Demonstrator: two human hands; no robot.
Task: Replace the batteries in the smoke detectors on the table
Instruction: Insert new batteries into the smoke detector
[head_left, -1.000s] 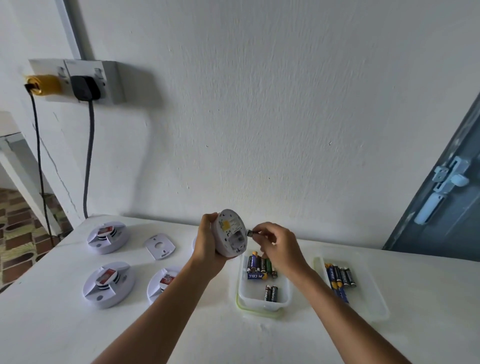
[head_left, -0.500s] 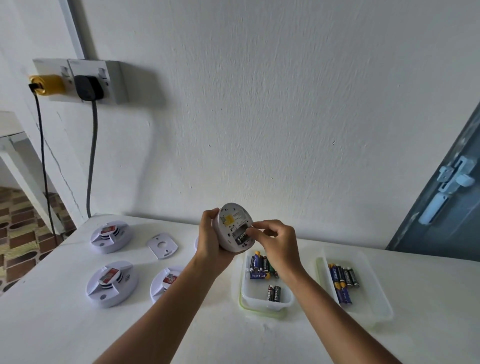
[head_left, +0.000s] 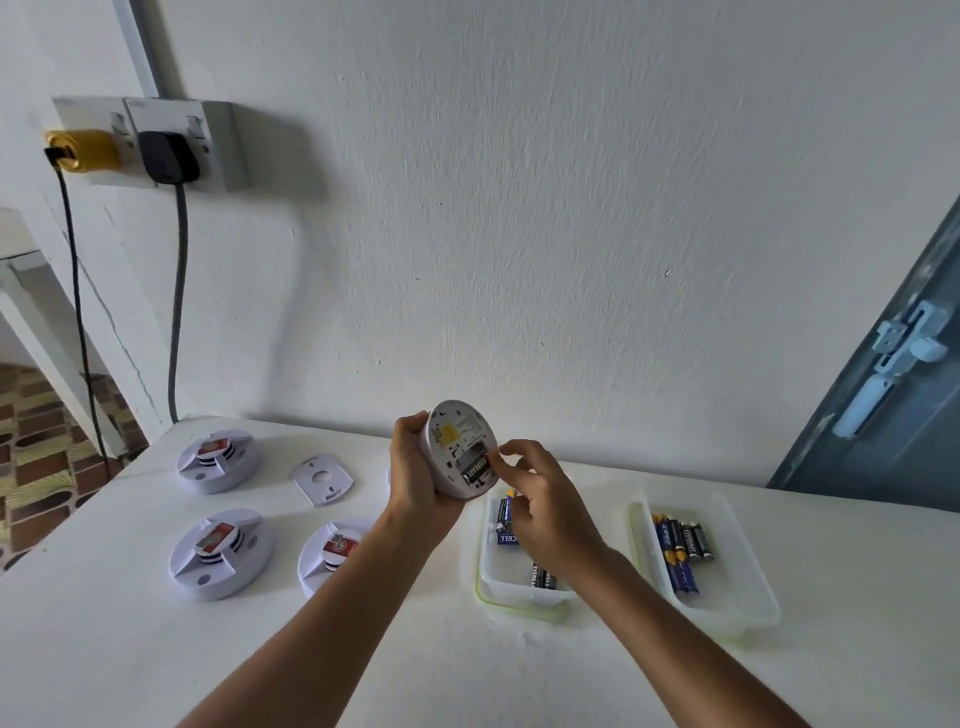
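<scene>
Head view looks down over a white table pushed against a white wall. Held up above the table, a round white smoke detector is tipped on edge with its back facing the person. Wrapped round its left rim, the left hand grips it, fingers curled behind the shell and thumb at the near edge. A black battery lies in the open compartment on the detector's back, and the right hand pinches or presses its right end with thumb and forefinger; the other fingers curl loosely below.

Directly under the hands sits a clear plastic tray with a green rim, holding several batteries, partly hidden by the right wrist. Just to its right stands a second clear tray with a row of blue and black batteries lying side by side.

On the left part of the table three more smoke detectors rest flat: one near the wall, one nearer the person, and a third beside it, partly covered by the left forearm. A loose white mounting plate lies between them and the held unit.

On the wall at upper left, a double socket carries a yellow plug and a black plug, cables hanging down.
</scene>
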